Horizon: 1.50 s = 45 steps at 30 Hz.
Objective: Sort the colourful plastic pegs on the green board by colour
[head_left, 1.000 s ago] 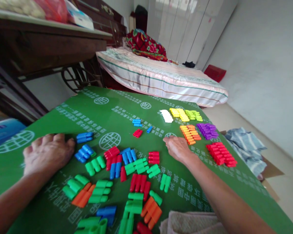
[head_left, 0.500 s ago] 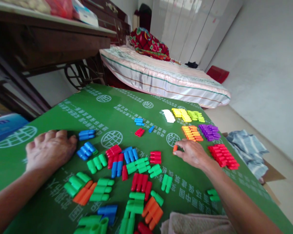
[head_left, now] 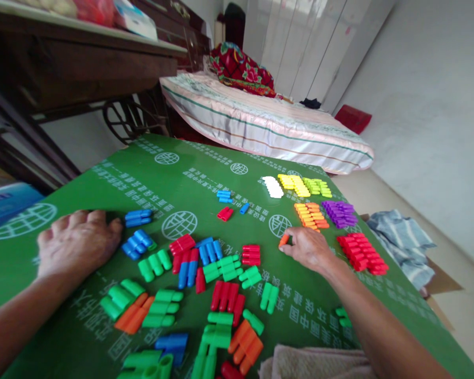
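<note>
My right hand [head_left: 308, 247] pinches a small orange plastic peg-shaped block [head_left: 284, 240] between thumb and fingers, low over the green table [head_left: 142, 163]. Just beyond it lies a group of orange blocks [head_left: 311, 216]. Purple blocks [head_left: 339, 213] and red blocks [head_left: 363, 253] lie in groups to its right. My left hand [head_left: 77, 243] rests flat on the table at the left, fingers curving forward, holding nothing visible. Blue blocks [head_left: 138, 217] are close beside its thumb. Mixed green blocks [head_left: 223, 268], red blocks [head_left: 225, 296] and orange blocks [head_left: 246, 346] spread across the middle and near side.
White blocks [head_left: 273, 187], yellow blocks [head_left: 294, 184] and lime blocks [head_left: 317, 187] sit near the far right edge. A folded cloth [head_left: 319, 362] lies at the near edge. Beyond are a bed [head_left: 268, 121] and a dark wooden sewing table [head_left: 102, 66].
The orange block in my right hand has tilted slightly, its top leaning right. My left hand stays on the table, and the block groups look unchanged.
</note>
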### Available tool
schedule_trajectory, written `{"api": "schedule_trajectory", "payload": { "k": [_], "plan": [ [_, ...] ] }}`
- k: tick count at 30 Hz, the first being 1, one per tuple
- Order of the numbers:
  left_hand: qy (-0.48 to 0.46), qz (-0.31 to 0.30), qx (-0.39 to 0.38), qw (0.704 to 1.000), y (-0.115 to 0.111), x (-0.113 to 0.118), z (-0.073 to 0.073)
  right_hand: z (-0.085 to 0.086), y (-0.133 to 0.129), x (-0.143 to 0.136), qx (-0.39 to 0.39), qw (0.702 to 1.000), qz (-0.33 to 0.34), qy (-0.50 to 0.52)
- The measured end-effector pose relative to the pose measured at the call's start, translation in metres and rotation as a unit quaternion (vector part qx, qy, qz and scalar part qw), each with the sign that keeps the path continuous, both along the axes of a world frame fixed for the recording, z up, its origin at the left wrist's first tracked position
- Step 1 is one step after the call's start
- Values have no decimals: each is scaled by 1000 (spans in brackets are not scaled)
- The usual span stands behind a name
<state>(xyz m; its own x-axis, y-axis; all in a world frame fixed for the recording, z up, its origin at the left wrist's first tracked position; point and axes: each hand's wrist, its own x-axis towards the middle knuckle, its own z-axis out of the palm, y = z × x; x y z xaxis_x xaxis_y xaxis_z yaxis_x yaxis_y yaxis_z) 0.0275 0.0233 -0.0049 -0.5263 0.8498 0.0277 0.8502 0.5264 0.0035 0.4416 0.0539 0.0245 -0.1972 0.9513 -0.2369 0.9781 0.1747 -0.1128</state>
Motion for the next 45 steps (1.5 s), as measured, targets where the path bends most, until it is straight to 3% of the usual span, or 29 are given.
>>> {"api": "schedule_trajectory", "payload": {
  "k": [3, 7, 11, 14, 26, 45],
  "plan": [
    [0, 3, -2, 1000, -1, 1, 1, -1, 8, 11, 5, 999, -24, 27],
    [5, 0, 1, 1000, -1, -1, -2, -1, 45, 53, 81, 986, -131, 64],
    [4, -2, 7, 1000, 0, -2, -4, -3, 87, 93, 92, 973, -212, 7],
    [5, -3, 3, 1000, 0, -2, -4, -5, 102, 102, 80, 968, -236, -16],
    [16, 17, -18, 1000, 2, 5, -1, -10, 107, 95, 73, 970, -222, -69],
    [17, 20, -10, 1000, 2, 4, -1, -12, 107, 100, 55, 969, -232, -67]
  ]
}}
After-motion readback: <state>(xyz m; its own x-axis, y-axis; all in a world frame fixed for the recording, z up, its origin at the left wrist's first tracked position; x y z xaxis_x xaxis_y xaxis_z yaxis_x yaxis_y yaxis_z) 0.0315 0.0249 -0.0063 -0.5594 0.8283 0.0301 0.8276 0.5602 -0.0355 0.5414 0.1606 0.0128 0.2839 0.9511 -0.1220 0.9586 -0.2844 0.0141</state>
